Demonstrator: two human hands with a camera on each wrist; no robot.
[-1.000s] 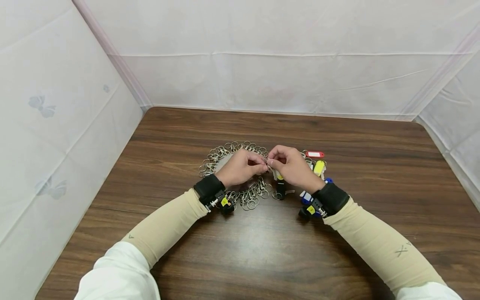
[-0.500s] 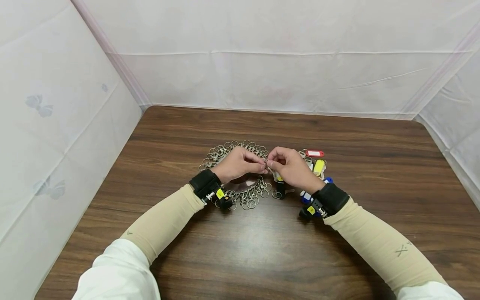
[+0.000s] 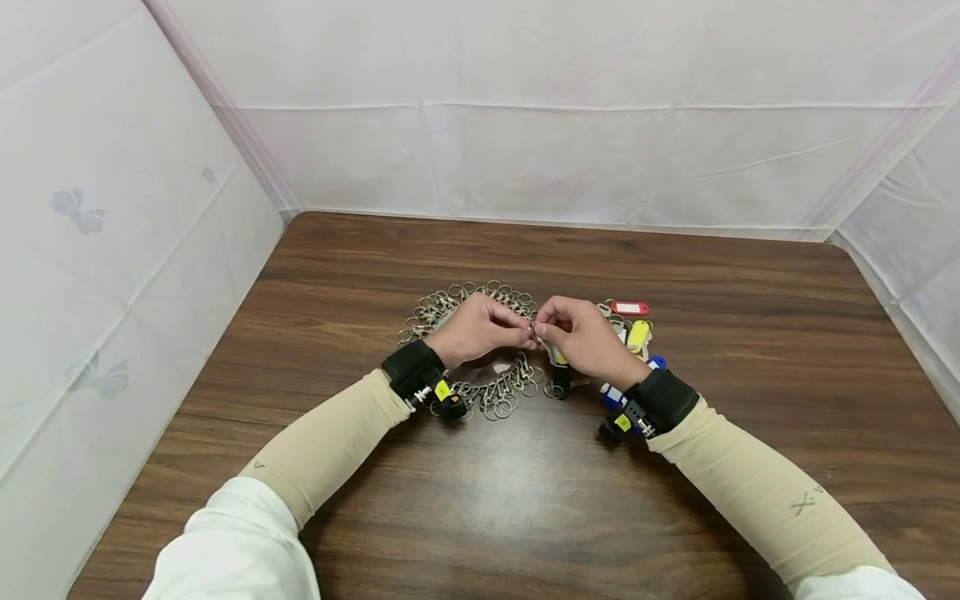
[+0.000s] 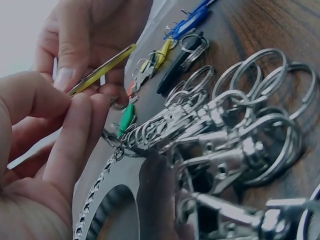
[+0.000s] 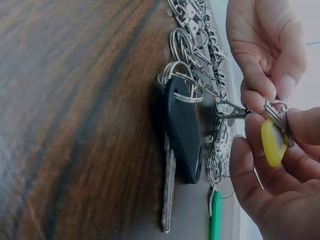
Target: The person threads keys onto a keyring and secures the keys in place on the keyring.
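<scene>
Little has moved over the last second: both hands have drifted slightly up the table and stay pressed together at the fingertips. The left hand [image 3: 480,332] pinches a small metal clasp [image 5: 231,111] that belongs to the big ring of clasps [image 3: 480,350] lying on the wooden table [image 3: 525,500]. The right hand [image 3: 583,337] grips a yellow-headed key [image 5: 274,141] between thumb and fingers, held just above the table and meeting the clasp. A black key [image 5: 182,132] lies flat on the table beneath the hands, a green tag [image 5: 215,217] beside it. More coloured tags, one red [image 3: 628,307], lie near the right wrist.
</scene>
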